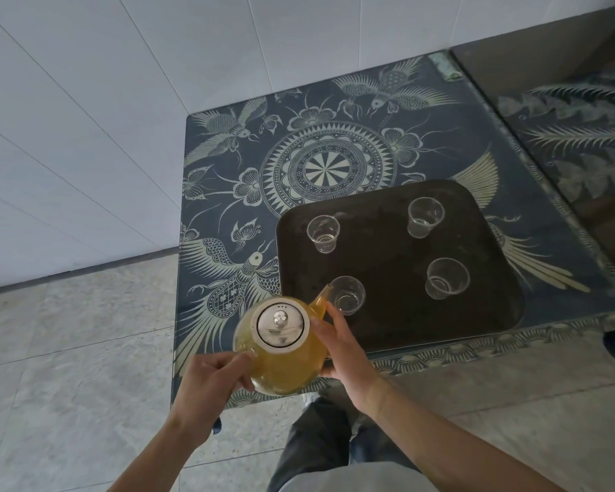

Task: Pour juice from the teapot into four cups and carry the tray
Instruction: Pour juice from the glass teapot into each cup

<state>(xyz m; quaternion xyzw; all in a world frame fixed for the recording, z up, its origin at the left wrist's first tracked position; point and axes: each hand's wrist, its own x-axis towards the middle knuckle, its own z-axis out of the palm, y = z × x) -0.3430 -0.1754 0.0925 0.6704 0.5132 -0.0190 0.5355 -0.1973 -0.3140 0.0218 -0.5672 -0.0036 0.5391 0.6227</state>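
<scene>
Stood against a white panelled wall (103,101) on a pale mottled stone floor (68,349): a square table (334,136) topped with glossy glass over dark blue cloth patterned with cream birds, butterflies and a central sunburst medallion. Reflected the pattern in a dark shiny surface (565,111) to the right, its nature hard to tell.

Lay on the table's near right part: a dark, rounded-corner rectangular tray (476,335), matte and speckled. Carried four clear plastic cups, well apart from one another: far-left cup (323,233), far-right cup (425,216), near-right cup (446,278), near-left cup (348,295). Showed thin pale rings at the bottoms; whether liquid or mere reflection, could not be told.

Hung over the table's near edge: a round glass teapot (281,356) full of cloudy yellow juice, capped by a shiny metal lid (280,324) with a knob, its spout reaching to the near-left cup's rim. Hid the handle entirely behind the left hand (212,381), fingers curled around it. Pressed flat against the pot's right side: the right hand (345,353), fingers straight, one fingertip near the spout's base.

Cut off below: dark trousers (320,452) and both forearms.
</scene>
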